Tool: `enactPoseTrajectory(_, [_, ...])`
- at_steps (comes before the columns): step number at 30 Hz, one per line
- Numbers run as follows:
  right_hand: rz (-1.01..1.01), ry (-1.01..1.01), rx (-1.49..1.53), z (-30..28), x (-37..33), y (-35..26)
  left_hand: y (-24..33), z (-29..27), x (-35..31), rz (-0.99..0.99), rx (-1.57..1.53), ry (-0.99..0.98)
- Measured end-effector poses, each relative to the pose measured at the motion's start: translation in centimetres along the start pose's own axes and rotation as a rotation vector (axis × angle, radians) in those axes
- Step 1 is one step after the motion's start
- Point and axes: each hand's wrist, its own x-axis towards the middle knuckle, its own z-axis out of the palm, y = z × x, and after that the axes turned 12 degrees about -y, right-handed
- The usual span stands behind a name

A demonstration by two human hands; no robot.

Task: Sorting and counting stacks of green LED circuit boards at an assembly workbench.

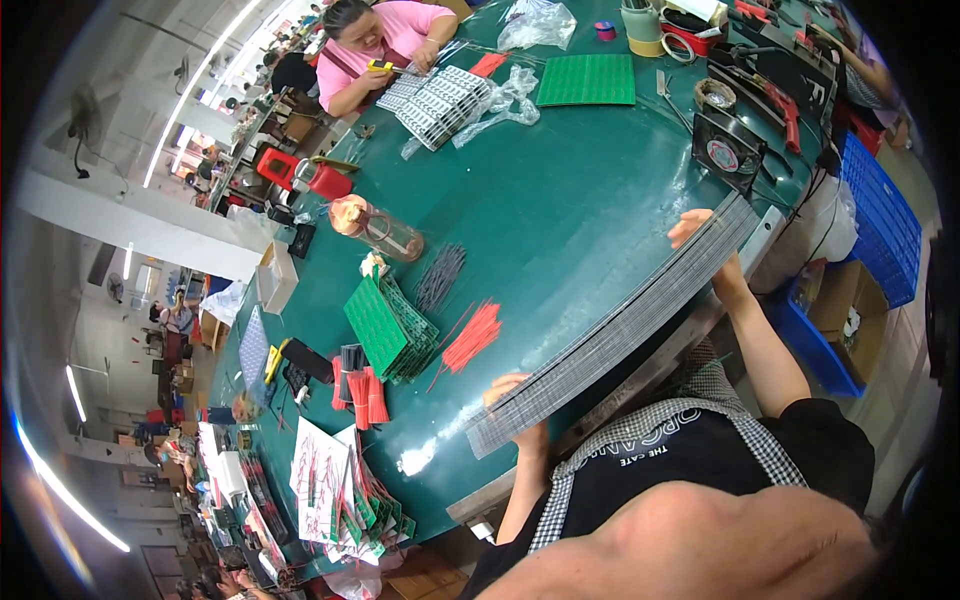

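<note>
A long grey bundle of thin strips runs slantwise along the near edge of the table, its layers lying close together. My left hand is wrapped round its lower left end, with fingers showing on the far side. Near the upper right end, my right hand grips it the same way, fingertips curled over the far side. Parts of both hands are hidden behind the bundle. Left of the bundle lie loose red wires, dark grey wires and a stack of green circuit boards.
Across the green table a co-worker in pink handles a white slotted sheet. A clear bottle stands at the left. A black fume fan is close to the bundle's right end. Blue crates stand right of the table.
</note>
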Motion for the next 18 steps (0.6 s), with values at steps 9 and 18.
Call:
enactPoseTrajectory(9, [-0.108,-0.051,-0.185,-4.3,-1.2,5.9,-2.8,-1.6,-0.6,0.018,-0.002,-0.060])
enactPoseTrajectory(18, [0.039,0.053,-0.089,-4.5,-1.9,8.2,2.4,0.9,1.2,0.287,0.057,-0.128])
